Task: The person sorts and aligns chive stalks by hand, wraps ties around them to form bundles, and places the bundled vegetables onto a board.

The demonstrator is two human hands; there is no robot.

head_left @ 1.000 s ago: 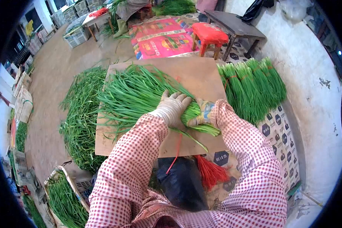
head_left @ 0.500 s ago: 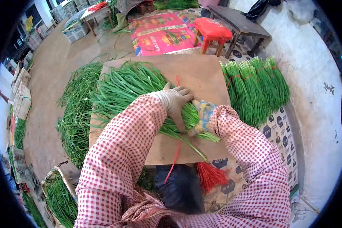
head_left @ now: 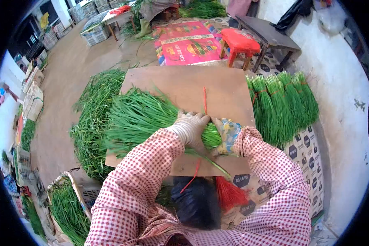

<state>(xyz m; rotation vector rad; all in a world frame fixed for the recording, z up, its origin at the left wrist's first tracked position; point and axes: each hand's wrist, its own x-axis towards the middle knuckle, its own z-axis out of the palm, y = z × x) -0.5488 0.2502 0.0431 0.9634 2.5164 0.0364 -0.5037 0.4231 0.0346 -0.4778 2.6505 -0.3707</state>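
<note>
A thick bunch of green chives [head_left: 145,112] lies across the brown board [head_left: 184,78], leaves to the left and stem ends to the right. My left hand [head_left: 192,129], in a pale glove, is wrapped over the bunch near its stems. Against the stem ends, my right hand [head_left: 228,136], in a patterned glove, cups and grips them. A red tie [head_left: 205,100] runs beneath the bunch, its other end hanging over the near edge. One loose stalk [head_left: 217,166] sticks out below my hands.
Tied chive bundles [head_left: 281,106] stand to the right of the board. Loose leaves [head_left: 96,123] are heaped at the left, above a basket of greens [head_left: 69,209]. Red ties [head_left: 229,194] hang at the near edge. A red stool [head_left: 240,41] and dark bench [head_left: 268,35] stand beyond.
The spread-out chives are gathered into a narrower, tighter bunch. Both hands have closed in around the stem end, and the view has shifted slightly.
</note>
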